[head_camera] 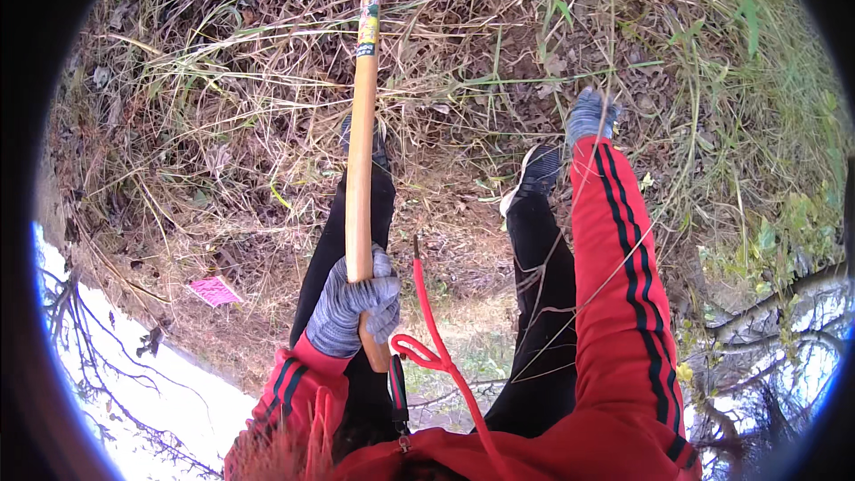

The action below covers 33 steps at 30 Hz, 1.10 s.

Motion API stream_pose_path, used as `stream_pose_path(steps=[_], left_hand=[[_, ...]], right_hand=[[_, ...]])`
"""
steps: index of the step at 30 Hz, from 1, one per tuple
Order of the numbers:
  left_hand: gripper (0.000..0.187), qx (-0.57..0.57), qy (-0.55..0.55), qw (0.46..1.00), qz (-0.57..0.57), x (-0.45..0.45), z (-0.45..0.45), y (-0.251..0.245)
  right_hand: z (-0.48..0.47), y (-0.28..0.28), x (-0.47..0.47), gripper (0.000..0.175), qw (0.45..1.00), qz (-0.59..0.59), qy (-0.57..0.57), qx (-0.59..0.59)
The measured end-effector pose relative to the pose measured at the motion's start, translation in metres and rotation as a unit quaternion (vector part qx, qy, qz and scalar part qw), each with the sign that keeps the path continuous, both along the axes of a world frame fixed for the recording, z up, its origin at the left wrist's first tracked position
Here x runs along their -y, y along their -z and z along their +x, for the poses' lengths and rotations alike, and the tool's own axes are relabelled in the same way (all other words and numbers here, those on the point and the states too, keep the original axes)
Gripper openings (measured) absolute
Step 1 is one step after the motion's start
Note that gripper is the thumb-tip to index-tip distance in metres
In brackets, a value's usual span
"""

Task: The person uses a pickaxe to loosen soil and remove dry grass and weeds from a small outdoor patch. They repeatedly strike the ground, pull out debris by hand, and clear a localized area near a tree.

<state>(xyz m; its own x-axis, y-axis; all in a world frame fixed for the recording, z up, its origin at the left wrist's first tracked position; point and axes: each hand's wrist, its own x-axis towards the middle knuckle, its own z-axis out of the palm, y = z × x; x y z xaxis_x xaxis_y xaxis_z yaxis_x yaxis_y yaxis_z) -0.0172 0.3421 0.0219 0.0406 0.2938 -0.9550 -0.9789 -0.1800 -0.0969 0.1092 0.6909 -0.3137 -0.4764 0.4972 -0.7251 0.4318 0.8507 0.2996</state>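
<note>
My left hand (357, 300), in a grey knit glove, is closed around the lower part of a wooden tool handle (361, 167). The handle runs up to the top edge of the view, with a printed label and a dark section near the top; the tool's head is out of view. My right hand (593, 117), also gloved in grey, is stretched forward over the grass to the right of my right shoe (538, 170). Its fingers look curled, and thin dry stems (608, 47) pass over it; whether it grips any of them cannot be told.
Dry grass and leaf litter (234, 100) cover the ground. A pink piece of material (215, 290) lies at the left. Green plants (778, 247) and bare branches (781, 300) stand at the right. Long stems cross my right leg and sleeve. A red drawstring (427, 307) hangs before me.
</note>
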Motion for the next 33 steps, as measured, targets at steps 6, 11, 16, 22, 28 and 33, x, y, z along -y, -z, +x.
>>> stream_pose_path(steps=[6,11,16,22,28,33], left_hand=[[0.025,-0.001,0.033,0.999,-0.030,-0.009,-0.015,0.000],[0.030,0.014,0.080,0.995,-0.061,-0.016,-0.019,0.000],[0.028,0.013,0.076,0.996,-0.051,-0.019,-0.021,0.001],[0.025,0.012,0.077,0.996,-0.050,-0.021,-0.021,-0.001],[0.025,0.008,0.076,0.996,-0.054,-0.020,-0.020,-0.003],[0.025,0.006,0.081,0.996,-0.040,-0.016,-0.023,-0.005]], right_hand=[[-0.002,0.036,-0.031,0.026,0.994,-0.040,0.024,0.103],[0.009,0.050,-0.041,0.024,0.991,-0.055,-0.083,0.091],[0.011,0.023,-0.042,0.066,0.918,-0.166,0.062,-0.354],[0.010,-0.007,-0.060,0.090,0.891,-0.247,0.348,-0.155],[0.014,0.018,-0.078,0.093,0.912,-0.303,0.271,0.051],[0.011,0.027,-0.064,0.062,0.857,-0.339,0.366,0.129]])
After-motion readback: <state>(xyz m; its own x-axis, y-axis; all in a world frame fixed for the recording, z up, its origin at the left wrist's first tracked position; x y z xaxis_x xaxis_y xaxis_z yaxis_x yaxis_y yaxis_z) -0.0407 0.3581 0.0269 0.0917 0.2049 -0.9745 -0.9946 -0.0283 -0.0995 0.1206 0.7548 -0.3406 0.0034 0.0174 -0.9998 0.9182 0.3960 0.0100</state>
